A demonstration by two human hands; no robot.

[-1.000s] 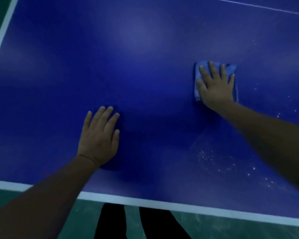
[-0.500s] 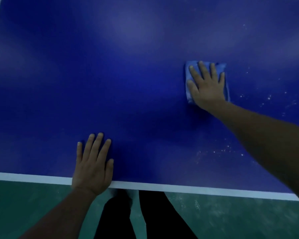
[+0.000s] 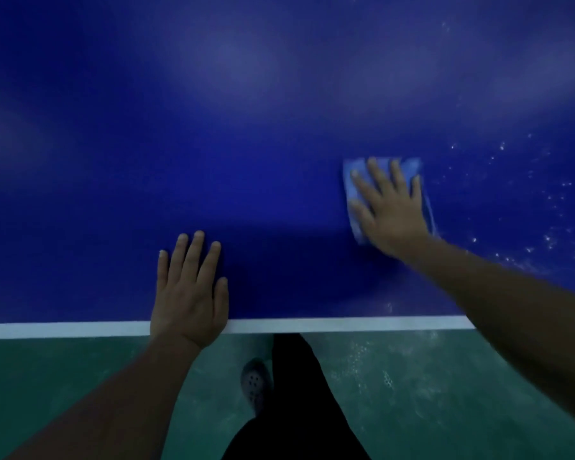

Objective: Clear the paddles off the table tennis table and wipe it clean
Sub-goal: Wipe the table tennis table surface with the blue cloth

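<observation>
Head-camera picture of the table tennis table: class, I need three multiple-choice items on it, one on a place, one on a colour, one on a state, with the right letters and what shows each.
1. Where do the white specks lie on the table?
A. left of the left hand
B. right of the cloth
C. under the left hand

2. What colour is the cloth?
A. light blue
B. red
C. yellow

3. How is the right hand placed?
A. curled in a fist, off the table
B. flat, fingers spread, pressing on the cloth
C. hanging by the person's side

Answers:
1 B, the specks scatter toward the right edge of the view, past the cloth.
2 A, it shows paler blue than the table around it.
3 B, straight fingers lie over the cloth; the left hand rests flat at the white edge line.
</observation>
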